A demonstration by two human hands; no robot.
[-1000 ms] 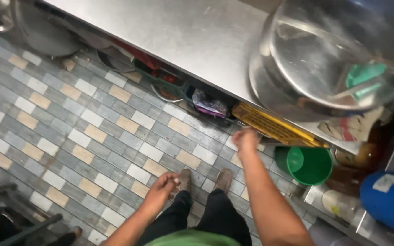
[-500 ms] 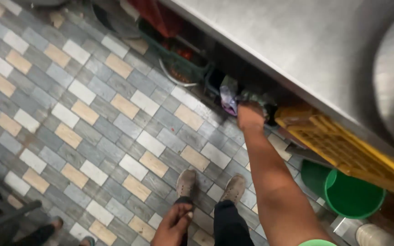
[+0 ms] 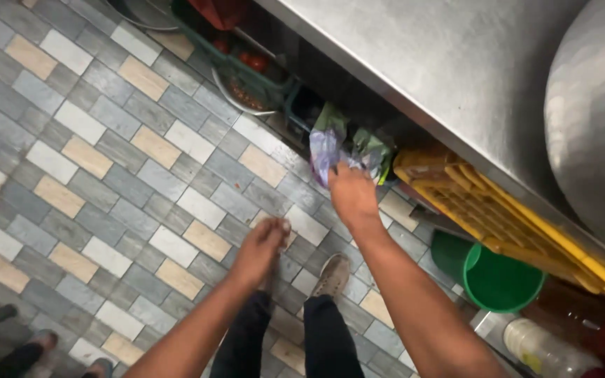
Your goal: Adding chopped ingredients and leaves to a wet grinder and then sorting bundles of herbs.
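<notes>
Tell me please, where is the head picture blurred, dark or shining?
Head view: the steel counter shows soft glare; the shelf under it lies in deep shadow; the right hand at the plastic bag and the left hand look slightly motion-blurred; the floor tiles are evenly lit.

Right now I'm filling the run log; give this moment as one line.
right hand: grasping plastic bag under steel counter | left hand: empty, over tiled floor | beside: yellow crate, green bucket

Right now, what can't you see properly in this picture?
- Head view: what is inside the plastic bag; its crumpled folds and the right hand hide it.
- The yellow crate: the steel counter covers its far side.
- The left hand: too blurred to see whether it holds anything.
</notes>
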